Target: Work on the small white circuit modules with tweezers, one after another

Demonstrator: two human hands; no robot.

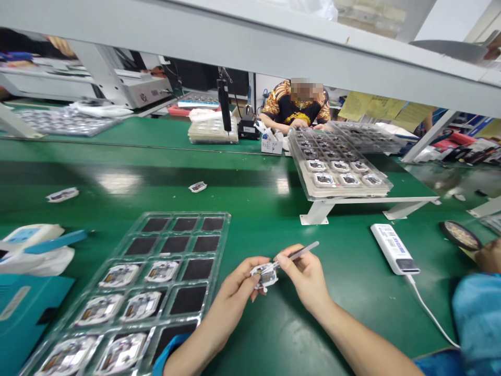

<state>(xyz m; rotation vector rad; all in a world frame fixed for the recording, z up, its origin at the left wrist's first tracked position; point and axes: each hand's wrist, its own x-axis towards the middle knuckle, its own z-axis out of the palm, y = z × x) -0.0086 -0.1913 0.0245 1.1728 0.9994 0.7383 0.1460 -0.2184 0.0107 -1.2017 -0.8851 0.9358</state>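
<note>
Green workbench (274, 339) fills the view, and just above it, between the forearms, the left hand (233, 286) is closed in a firm pinch on a small white part (265, 275), held by its edge with the fingers curled around it. The right hand (303, 277) is also closed, gripping a thin pale stick (303, 251) between thumb and fingers like a pen. The stick's long axis slants up and to the right, away from the part, and its lower end meets the part. Left of the hands lies a clear plastic tray (219, 224), with similar white parts in its lower pockets and black upper pockets. To the right sits a white battery pack (394, 248) with a white cable (432, 317). Farther off, two small loose parts (198, 186) lie on the bench, a stacked tray (336, 167) stands on a white rack (319, 213), and a co-worker (295, 107) sits across the bench.
</note>
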